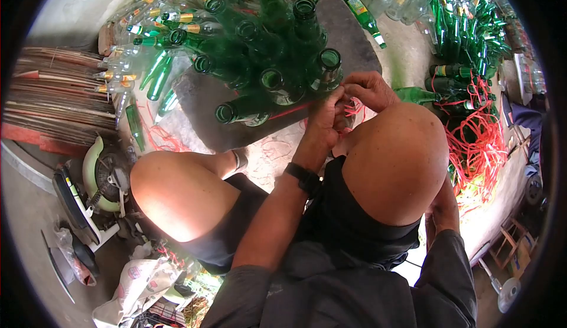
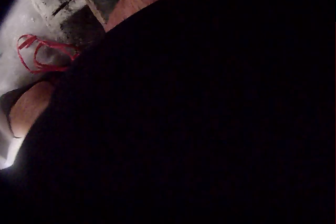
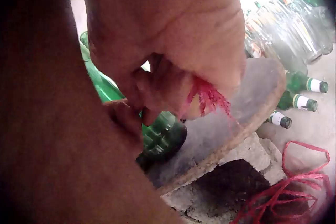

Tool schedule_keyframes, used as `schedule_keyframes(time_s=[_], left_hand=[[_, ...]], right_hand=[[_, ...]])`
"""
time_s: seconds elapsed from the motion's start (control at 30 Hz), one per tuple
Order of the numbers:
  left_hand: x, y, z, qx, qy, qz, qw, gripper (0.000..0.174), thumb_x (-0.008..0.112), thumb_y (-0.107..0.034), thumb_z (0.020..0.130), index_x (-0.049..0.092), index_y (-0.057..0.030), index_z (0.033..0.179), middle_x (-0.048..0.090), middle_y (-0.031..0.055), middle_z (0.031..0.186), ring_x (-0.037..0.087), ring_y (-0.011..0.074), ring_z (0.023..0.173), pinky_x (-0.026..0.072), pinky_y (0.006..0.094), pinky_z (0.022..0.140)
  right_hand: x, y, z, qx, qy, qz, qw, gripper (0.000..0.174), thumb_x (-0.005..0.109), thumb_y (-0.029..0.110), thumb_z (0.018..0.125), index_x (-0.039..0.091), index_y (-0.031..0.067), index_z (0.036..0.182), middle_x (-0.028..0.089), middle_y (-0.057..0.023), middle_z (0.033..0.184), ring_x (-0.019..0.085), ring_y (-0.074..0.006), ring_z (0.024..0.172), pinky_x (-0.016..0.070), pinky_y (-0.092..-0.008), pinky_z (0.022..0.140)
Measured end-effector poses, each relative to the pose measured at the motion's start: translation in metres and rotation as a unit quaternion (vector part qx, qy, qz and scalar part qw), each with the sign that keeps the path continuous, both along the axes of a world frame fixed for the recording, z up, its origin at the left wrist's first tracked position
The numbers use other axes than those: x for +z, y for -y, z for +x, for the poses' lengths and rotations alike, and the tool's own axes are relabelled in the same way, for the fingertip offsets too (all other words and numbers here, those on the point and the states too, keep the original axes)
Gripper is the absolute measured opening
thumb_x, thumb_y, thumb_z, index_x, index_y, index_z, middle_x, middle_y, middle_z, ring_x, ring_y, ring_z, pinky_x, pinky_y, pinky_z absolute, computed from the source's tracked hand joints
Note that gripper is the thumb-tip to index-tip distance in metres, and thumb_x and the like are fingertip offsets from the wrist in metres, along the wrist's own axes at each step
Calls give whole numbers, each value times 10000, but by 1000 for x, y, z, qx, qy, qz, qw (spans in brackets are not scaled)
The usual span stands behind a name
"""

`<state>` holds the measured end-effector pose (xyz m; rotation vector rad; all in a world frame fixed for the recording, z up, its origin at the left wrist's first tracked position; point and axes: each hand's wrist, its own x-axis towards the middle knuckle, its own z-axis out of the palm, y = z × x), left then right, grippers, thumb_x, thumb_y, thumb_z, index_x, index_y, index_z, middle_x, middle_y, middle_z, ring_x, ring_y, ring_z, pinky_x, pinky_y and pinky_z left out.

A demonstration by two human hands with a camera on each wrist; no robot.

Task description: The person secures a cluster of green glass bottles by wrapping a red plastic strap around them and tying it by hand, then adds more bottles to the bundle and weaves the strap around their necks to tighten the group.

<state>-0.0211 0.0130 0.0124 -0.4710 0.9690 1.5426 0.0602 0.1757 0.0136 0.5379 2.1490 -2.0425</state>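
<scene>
Several green glass bottles (image 1: pixel 273 81) stand upright in a tight cluster on a dark slab (image 1: pixel 204 112). Red plastic twine (image 1: pixel 289 113) runs along the cluster's near side. My left hand (image 1: pixel 326 113), below a black wrist strap, has its fingers curled on the twine at the cluster's near right edge. Meeting it there, my right hand (image 1: pixel 373 91) pinches the twine above the raised knee. In the right wrist view a frayed tuft of red twine (image 3: pixel 207 98) sticks out from the right hand's fingers. Dark cloth hides the left hand's work in the left wrist view.
Many green and clear bottles (image 1: pixel 407 0) lie around the slab. One green bottle (image 1: pixel 362 18) lies just beyond it. A tangle of red twine (image 1: pixel 478 145) hangs at the right. Stacked slats (image 1: pixel 59 97) and a small wheel (image 1: pixel 109 174) are at the left. Rough blocks (image 3: pixel 247 155) support the slab.
</scene>
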Motion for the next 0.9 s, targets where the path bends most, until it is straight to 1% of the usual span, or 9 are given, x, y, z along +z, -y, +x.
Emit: schedule_keyframes(time_s=[0.13, 0.2, 0.23, 0.3, 0.4, 0.47, 0.73, 0.83, 0.9], left_hand=[[4, -1, 2, 23, -6, 27, 999, 188, 693, -291, 953, 601, -130, 925, 370, -110, 579, 265, 39, 442, 166, 244, 426], [4, -2, 3, 29, 6, 26, 999, 186, 686, -274, 959, 597, -110, 957, 362, -108, 584, 268, 38, 447, 166, 244, 426], [4, -2, 3, 35, 17, 25, 999, 189, 680, -256, 964, 593, -90, 988, 355, -105, 589, 271, 37, 453, 166, 243, 427], [0, -3, 0, 43, 18, 33, 998, 185, 676, -248, 966, 595, -85, 1002, 351, -104, 597, 269, 37, 457, 164, 245, 427], [-4, 0, 2, 61, 21, 34, 997, 185, 677, -238, 964, 603, -76, 1015, 340, -101, 609, 259, 37, 461, 157, 250, 429], [-3, 2, 3, 72, 22, 29, 997, 188, 681, -237, 960, 609, -72, 1015, 334, -100, 614, 252, 38, 461, 153, 252, 430], [-3, 6, 4, 97, 13, 15, 995, 182, 694, -226, 943, 629, -66, 1001, 311, -102, 601, 235, 36, 454, 146, 257, 433], [-1, 5, 3, 89, 20, 7, 996, 167, 680, -217, 952, 630, -66, 1003, 298, -103, 589, 233, 39, 450, 151, 262, 431], [0, 6, 5, 91, 15, 18, 996, 161, 669, -216, 959, 629, -66, 1002, 293, -101, 586, 231, 42, 445, 155, 264, 430]], right_hand=[[0, -2, -13, -40, 18, 75, 996, 175, 615, 71, 932, 685, -50, 1037, 694, -63, 899, 637, -123, 889, 517, -295, 821], [-2, 0, -20, -74, -52, 59, 994, 163, 607, 42, 909, 668, -38, 1038, 652, -25, 811, 597, -82, 794, 491, -279, 719], [0, -2, -23, -74, -52, 59, 994, 163, 607, 42, 909, 668, -38, 1038, 652, -25, 811, 597, -82, 794, 491, -279, 719], [1, -9, -28, -56, 10, 132, 990, 231, 604, 46, 883, 686, -26, 1086, 619, -25, 737, 545, -81, 679, 435, -281, 611], [-4, -18, -39, -54, -17, 156, 986, 187, 607, 39, 884, 667, -18, 1052, 576, 1, 722, 494, -63, 645, 390, -279, 565], [-25, -21, -47, -57, -42, 127, 989, 162, 604, 36, 889, 659, -11, 1034, 579, 0, 724, 497, -66, 647, 392, -279, 569], [-20, -18, -51, -55, -73, 78, 993, 121, 604, 27, 908, 649, 3, 1018, 628, -15, 773, 573, -63, 708, 444, -259, 614], [-16, -15, -47, -68, -30, 96, 993, 123, 620, 37, 908, 653, 8, 1023, 651, -9, 763, 596, -73, 688, 473, -264, 635], [-21, -11, -47, -123, -20, 107, 986, 137, 649, 61, 893, 661, 11, 1021, 644, -30, 685, 587, -88, 619, 475, -298, 600]])
